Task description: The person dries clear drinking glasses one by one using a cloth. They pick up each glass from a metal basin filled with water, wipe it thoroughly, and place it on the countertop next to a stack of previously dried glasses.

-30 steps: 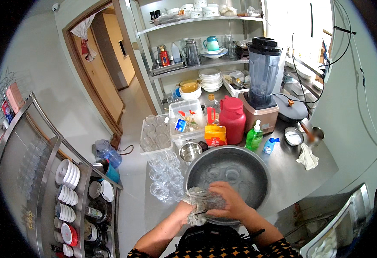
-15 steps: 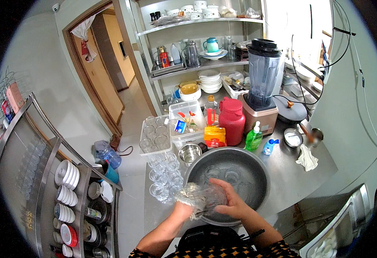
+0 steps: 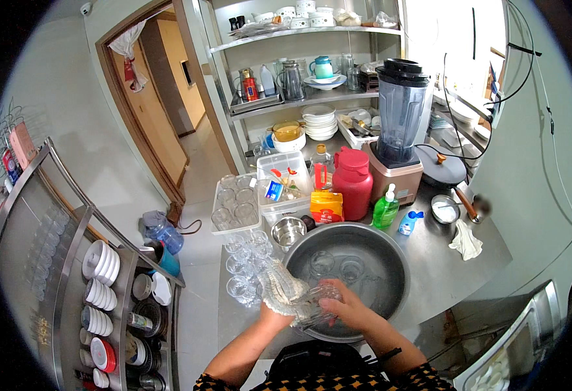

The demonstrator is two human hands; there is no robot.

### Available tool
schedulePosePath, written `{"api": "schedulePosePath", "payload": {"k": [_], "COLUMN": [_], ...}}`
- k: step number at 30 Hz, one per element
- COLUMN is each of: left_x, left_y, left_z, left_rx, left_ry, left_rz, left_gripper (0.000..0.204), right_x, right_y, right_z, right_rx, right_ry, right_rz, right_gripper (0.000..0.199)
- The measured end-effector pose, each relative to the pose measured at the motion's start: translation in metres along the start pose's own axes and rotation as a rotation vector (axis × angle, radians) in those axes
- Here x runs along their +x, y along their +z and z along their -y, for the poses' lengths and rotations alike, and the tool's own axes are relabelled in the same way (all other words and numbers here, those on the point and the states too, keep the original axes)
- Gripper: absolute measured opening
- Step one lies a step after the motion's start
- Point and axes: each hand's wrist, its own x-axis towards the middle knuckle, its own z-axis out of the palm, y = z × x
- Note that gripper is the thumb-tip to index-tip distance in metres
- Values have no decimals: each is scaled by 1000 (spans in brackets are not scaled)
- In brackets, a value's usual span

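Over the near left part of a big grey basin [image 3: 400,260], my two hands are close together. A light, crumpled cloth [image 3: 278,283] is in my left hand [image 3: 275,319], pressed against a clear glass [image 3: 313,301]. My right hand [image 3: 346,305] has its fingers closed round the glass on its right side. The glass is tilted and partly hidden by the cloth and fingers. More clear glasses [image 3: 352,268] lie in the basin. Beside my left hand, several clear glasses [image 3: 239,288] stand in a group on the metal table [image 3: 446,287].
Behind the basin stand a steel bowl [image 3: 288,233], a yellow-orange box [image 3: 326,207], a red jug [image 3: 352,186], a green pump bottle [image 3: 385,210] and a blue bottle [image 3: 408,223]. A white bin [image 3: 236,225] of glasses is at the back left. A blender [image 3: 397,130] rises behind.
The glass and my right hand have turned and dropped slightly nearer to me. More of the cloth now hangs up and left of my left hand.
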Motion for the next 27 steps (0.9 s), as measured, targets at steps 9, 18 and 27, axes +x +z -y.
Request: {"api": "schedulePosePath", "payload": {"k": [9, 18, 27], "left_x": [-5, -10, -15], "left_y": [3, 8, 12], "left_z": [-23, -1, 1], "left_rx": [-1792, -388, -642], "left_ry": [-1086, -334, -461], "left_rz": [97, 119, 129], "left_gripper": [19, 23, 20], "right_x": [1, 5, -5], "right_y": [-5, -3, 3], "right_z": [-7, -19, -5], "right_rx": [-240, -224, -7], "right_ry": [-709, -354, -317], "right_rz": [-47, -68, -43], "right_gripper": [68, 56, 49]}}
